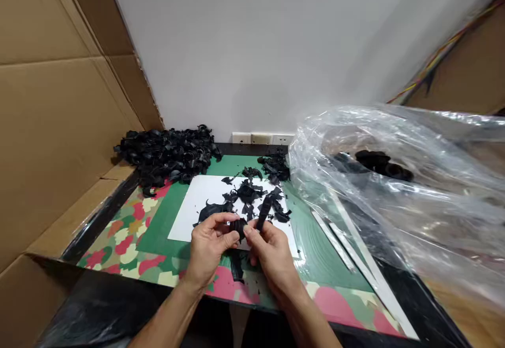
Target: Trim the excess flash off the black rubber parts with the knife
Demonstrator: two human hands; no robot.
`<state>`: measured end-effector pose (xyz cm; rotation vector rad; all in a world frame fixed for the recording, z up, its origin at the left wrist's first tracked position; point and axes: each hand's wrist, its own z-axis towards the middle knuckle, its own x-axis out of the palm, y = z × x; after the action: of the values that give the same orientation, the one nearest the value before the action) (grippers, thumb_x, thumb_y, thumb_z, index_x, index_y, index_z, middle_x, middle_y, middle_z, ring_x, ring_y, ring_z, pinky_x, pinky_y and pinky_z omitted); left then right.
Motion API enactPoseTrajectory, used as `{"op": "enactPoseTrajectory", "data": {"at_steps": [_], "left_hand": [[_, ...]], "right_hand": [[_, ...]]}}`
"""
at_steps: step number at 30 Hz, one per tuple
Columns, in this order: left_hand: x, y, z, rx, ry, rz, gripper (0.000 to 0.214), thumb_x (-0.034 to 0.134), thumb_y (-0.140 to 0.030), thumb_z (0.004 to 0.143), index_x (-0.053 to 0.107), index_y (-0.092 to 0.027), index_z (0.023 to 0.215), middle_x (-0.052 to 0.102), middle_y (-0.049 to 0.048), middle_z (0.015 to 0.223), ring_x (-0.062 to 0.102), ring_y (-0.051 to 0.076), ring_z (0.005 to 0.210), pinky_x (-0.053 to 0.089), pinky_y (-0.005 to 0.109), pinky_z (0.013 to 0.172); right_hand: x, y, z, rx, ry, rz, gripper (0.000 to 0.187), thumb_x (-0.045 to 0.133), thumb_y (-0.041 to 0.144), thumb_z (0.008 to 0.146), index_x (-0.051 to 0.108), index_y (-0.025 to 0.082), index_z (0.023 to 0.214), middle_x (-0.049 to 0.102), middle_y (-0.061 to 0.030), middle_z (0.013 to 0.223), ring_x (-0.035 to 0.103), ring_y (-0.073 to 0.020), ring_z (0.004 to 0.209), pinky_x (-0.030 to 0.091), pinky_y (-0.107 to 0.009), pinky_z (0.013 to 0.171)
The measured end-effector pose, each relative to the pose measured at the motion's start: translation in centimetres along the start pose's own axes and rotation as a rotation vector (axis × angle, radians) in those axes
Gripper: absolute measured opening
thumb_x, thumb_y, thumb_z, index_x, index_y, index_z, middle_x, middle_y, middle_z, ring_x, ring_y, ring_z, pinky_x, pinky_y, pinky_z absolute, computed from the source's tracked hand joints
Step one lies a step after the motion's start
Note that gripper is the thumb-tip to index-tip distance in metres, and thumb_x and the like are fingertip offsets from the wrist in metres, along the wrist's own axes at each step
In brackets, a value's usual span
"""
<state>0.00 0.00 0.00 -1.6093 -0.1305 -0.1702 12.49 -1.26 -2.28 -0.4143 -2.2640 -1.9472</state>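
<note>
My left hand (pixel 209 245) and my right hand (pixel 272 253) meet over the near edge of a white sheet (pixel 189 211). Together they pinch a small black ribbed rubber part (pixel 238 227) between thumbs and fingertips. A black stick-like piece (pixel 263 213) rises from my right hand's fingers; whether it is a tool I cannot tell. Loose black scraps (pixel 246 192) lie scattered on the sheet just beyond my hands. One black scrap (pixel 236 266) hangs or lies below my hands.
A big heap of black ribbed parts (pixel 165 153) sits at the back left. A large clear plastic bag (pixel 394 190) with a few black parts (pixel 381 162) fills the right. The green mat (pixel 315 242) has white strips (pixel 347 242) on it. Cardboard walls (pixel 51 127) stand left.
</note>
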Motion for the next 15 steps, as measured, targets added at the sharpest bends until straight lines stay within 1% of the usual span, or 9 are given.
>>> {"op": "enactPoseTrajectory", "data": {"at_steps": [4, 8, 12, 15], "left_hand": [[0.0, 0.3, 0.0, 0.105, -0.034, 0.058, 0.021, 0.079, -0.015, 0.059, 0.069, -0.016, 0.077, 0.070, 0.0045, 0.092, 0.058, 0.010, 0.066, 0.050, 0.019, 0.057], [-0.2, 0.5, 0.1, 0.172, -0.041, 0.160, 0.020, 0.078, -0.016, 0.061, 0.069, -0.017, 0.079, 0.070, 0.0034, 0.091, 0.056, 0.009, 0.063, 0.048, 0.019, 0.059], [-0.2, 0.1, 0.2, 0.215, 0.008, 0.288, 0.017, 0.076, -0.015, 0.063, 0.070, -0.018, 0.079, 0.069, 0.0037, 0.088, 0.059, 0.013, 0.070, 0.048, 0.021, 0.061], [-0.3, -0.4, 0.3, 0.257, 0.054, 0.370, 0.015, 0.074, -0.013, 0.064, 0.070, -0.018, 0.078, 0.069, 0.0048, 0.090, 0.060, 0.015, 0.076, 0.048, 0.022, 0.063]], "right_hand": [[0.0, 0.1, -0.2, 0.003, -0.005, -0.003, 0.036, 0.067, 0.050, 0.070, 0.056, 0.016, 0.073, 0.046, 0.0076, 0.051, 0.038, -0.0041, 0.035, 0.029, -0.016, 0.034], [0.2, 0.3, -0.3, 0.020, -0.027, 0.002, 0.037, 0.068, 0.051, 0.069, 0.057, 0.016, 0.073, 0.048, 0.0073, 0.052, 0.040, -0.0051, 0.033, 0.030, -0.018, 0.033], [0.1, 0.8, -0.4, 0.008, 0.004, -0.016, 0.041, 0.068, 0.055, 0.069, 0.060, 0.015, 0.074, 0.048, 0.0068, 0.050, 0.041, -0.0056, 0.034, 0.030, -0.018, 0.034], [-0.1, 1.1, -0.3, 0.016, 0.051, -0.020, 0.042, 0.072, 0.055, 0.065, 0.059, 0.015, 0.072, 0.049, 0.0064, 0.051, 0.039, -0.0051, 0.034, 0.030, -0.018, 0.034]]}}
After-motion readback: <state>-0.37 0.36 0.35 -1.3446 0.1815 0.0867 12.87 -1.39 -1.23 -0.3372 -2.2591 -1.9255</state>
